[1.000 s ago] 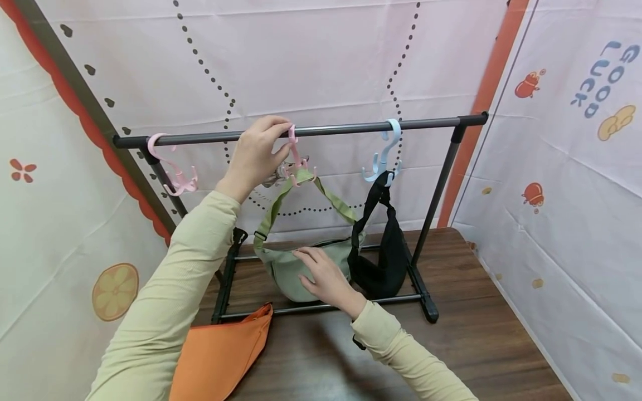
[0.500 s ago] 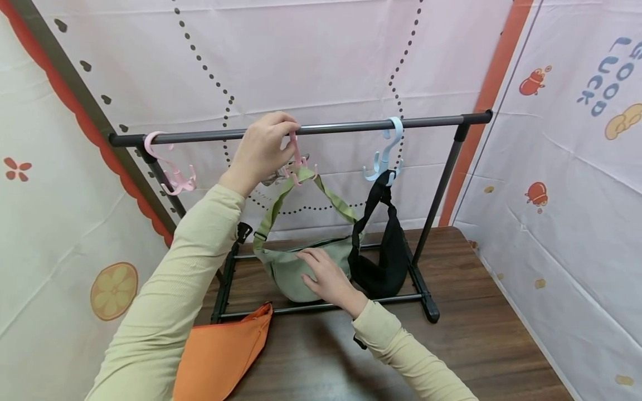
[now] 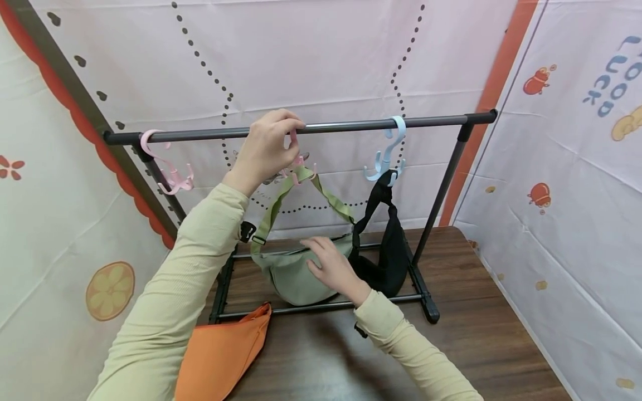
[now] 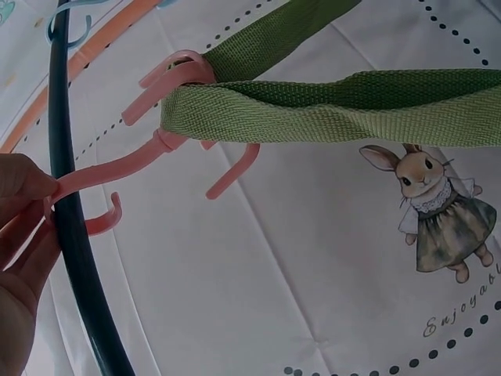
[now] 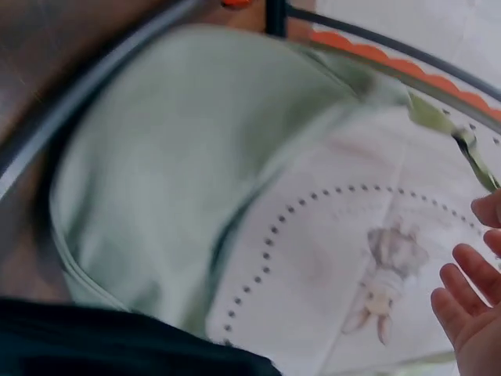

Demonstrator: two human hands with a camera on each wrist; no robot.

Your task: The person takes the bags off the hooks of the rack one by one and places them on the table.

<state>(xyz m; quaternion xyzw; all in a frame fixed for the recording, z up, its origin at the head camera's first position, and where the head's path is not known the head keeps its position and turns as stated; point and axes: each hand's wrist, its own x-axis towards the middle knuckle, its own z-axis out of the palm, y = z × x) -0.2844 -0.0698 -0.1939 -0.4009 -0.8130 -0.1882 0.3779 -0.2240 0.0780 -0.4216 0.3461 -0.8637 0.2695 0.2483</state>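
A pink multi-prong hook (image 4: 129, 168) hangs over the black rail (image 3: 341, 127). My left hand (image 3: 268, 146) pinches its curved top against the rail; the fingers hide much of it in the head view. The green strap (image 4: 313, 113) of a sage-green waist bag (image 3: 296, 281) is looped over the prongs. The bag hangs low inside the rack frame. My right hand (image 3: 335, 272), fingers extended, is in front of the bag's right part and holds nothing. In the right wrist view, its fingers (image 5: 470, 270) appear apart from the bag (image 5: 180, 149).
A black bag (image 3: 383, 262) hangs from a light-blue hook (image 3: 388, 147), close beside the green bag. Another pink hook (image 3: 170, 172) hangs at the rail's left end. An orange pouch (image 3: 225, 356) lies on the wooden table (image 3: 481, 334), by the rack's front left foot.
The green bag has swung slightly left and tilted. My right hand has risen a little. My left hand stays at the pink hook, now covering more of its upper part.
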